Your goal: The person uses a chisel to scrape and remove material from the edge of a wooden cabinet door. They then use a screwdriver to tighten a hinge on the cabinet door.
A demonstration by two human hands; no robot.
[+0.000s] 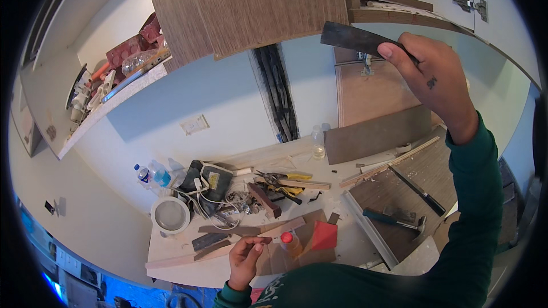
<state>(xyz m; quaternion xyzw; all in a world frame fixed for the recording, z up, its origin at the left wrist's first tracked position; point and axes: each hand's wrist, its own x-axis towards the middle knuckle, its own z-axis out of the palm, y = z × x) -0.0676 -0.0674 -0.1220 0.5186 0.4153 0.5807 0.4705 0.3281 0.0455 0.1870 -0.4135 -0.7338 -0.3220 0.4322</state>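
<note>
My right hand (pixel 436 80) is raised at the upper right, thumb and fingers closed around one end of a dark flat strip (pixel 351 37). The strip's free end points left, near the lower edge of the wood-grain cabinet front (pixel 268 5); whether they touch I cannot tell. Low over the workbench (pixel 177 251), my left hand (pixel 244 262) is closed with thumb and fingertips together. What it holds, if anything, is too small to make out. Just right of it stands a red-capped bottle (pixel 291 244) of amber liquid, beside a red sheet (pixel 325 235).
A hammer (pixel 399 221) lies on a brown board (pixel 399 194) at the right. Pliers (pixel 285 179), a black power tool (pixel 208 185) and a round white light fitting (pixel 170 215) crowd the bench. A shelf with clutter (pixel 128 63) hangs upper left; an open cabinet door (pixel 505 11) is upper right.
</note>
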